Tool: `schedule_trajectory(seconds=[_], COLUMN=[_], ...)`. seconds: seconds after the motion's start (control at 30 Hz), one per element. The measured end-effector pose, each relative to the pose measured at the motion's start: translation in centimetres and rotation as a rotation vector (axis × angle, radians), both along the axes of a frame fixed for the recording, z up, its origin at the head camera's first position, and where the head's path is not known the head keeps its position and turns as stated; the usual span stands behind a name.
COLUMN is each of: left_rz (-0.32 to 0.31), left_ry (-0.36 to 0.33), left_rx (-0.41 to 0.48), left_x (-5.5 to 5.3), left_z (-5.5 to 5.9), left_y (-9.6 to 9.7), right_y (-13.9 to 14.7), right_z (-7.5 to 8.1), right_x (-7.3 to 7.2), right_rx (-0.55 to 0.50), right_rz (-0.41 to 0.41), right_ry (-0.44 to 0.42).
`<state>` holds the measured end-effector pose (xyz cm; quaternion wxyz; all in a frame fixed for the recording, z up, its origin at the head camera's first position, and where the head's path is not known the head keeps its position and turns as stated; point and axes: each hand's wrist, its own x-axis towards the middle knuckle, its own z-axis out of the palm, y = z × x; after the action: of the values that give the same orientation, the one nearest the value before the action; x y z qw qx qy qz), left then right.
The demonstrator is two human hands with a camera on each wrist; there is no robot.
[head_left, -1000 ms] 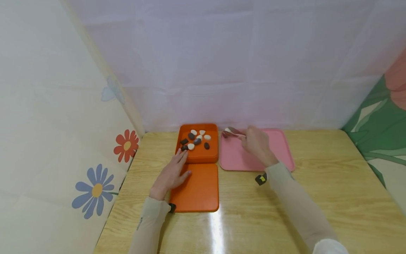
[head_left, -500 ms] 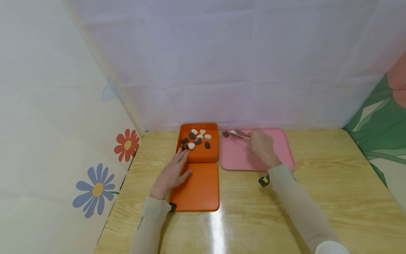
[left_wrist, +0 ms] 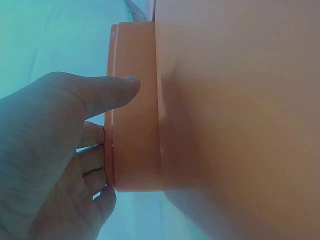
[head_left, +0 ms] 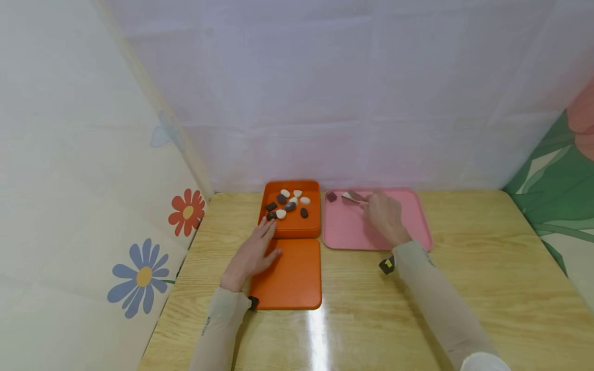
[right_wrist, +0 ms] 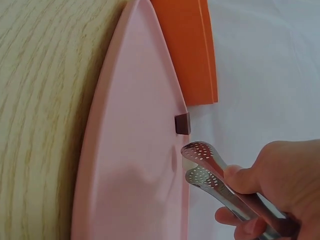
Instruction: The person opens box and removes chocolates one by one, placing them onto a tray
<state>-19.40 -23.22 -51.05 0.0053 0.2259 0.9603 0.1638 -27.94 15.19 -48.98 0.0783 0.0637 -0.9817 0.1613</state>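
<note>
My right hand (head_left: 383,215) holds a pair of metal tongs (right_wrist: 227,190) over the back of the pink tray (head_left: 343,232). In the right wrist view their perforated tips stand apart, with no piece visible between them. Close to the tips, near the tray's back left corner, lies a dark brown block (head_left: 331,197). My left hand (head_left: 250,256) has its fingers extended at the front left rim of the orange box (head_left: 297,233), thumb (left_wrist: 112,92) along its front wall. Several white pieces (head_left: 281,214) and dark pieces (head_left: 303,213), mostly rounded, lie inside that box.
A flat orange lid (head_left: 287,275) lies in front of the box, partly under my left hand. Box and tray stand side by side at the back of the wooden table (head_left: 362,319), against a white cloth backdrop (head_left: 297,103). A flowered cloth (head_left: 139,232) hangs at the left.
My right hand has drawn the tongs to the right, away from the dark brown block that was at their tips. The block now lies apart from them on the tray. My left hand stays put.
</note>
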Motion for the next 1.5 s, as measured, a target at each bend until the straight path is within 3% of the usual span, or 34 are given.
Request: schedule_trajectory(seconds=[0.8, 1.23, 1.5], left_rz=[0.003, 0.011, 0.004], left_ry=[0.005, 0.010, 0.013], left_rx=[0.001, -0.002, 0.001], left_x=[0.0, 0.0, 0.0], left_z=[0.0, -0.1, -0.2], left_y=[0.1, 0.1, 0.0], right_y=[-0.1, -0.1, -0.8], right_z=[-0.8, -0.5, 0.0], right_x=[-1.0, -0.9, -0.5], right_rx=[0.015, 0.004, -0.016], right_rz=[-0.024, -0.045, -0.015], right_ry=[-0.066, -0.013, -0.016])
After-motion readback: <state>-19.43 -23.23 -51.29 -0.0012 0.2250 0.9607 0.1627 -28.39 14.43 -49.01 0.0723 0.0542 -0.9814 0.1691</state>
